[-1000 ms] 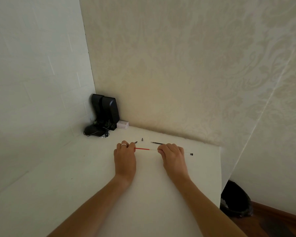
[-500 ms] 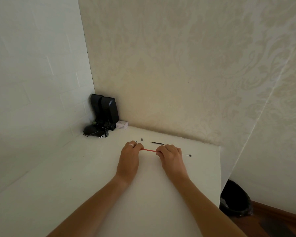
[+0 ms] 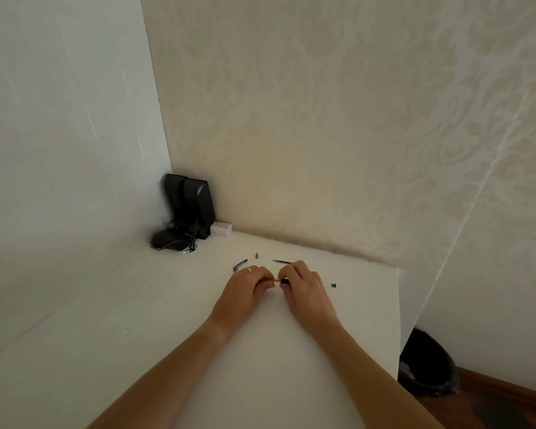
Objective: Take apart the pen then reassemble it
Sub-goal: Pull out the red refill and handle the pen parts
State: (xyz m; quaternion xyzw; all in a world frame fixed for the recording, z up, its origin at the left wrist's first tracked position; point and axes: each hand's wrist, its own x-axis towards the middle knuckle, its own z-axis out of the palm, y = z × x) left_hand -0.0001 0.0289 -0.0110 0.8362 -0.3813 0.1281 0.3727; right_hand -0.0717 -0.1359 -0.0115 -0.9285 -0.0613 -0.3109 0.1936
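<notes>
Both hands work a thin pen piece between them, low over the white worktop.

The pen (image 3: 279, 281) is pinched by the left hand (image 3: 250, 284) and right hand (image 3: 302, 284); keep it level and push straight. Just beyond the pen lie a clip (image 3: 240, 265), tip cone (image 3: 256, 255) and refill (image 3: 281, 261); speakers (image 3: 190, 205) stand well beyond, in the corner.

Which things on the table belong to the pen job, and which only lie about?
Pen job:
- left hand, right hand
- pen barrel
- black clip
- small tip cone
- thin refill

Lying about:
- black speakers
- small white box
- dark bin on the floor
</notes>
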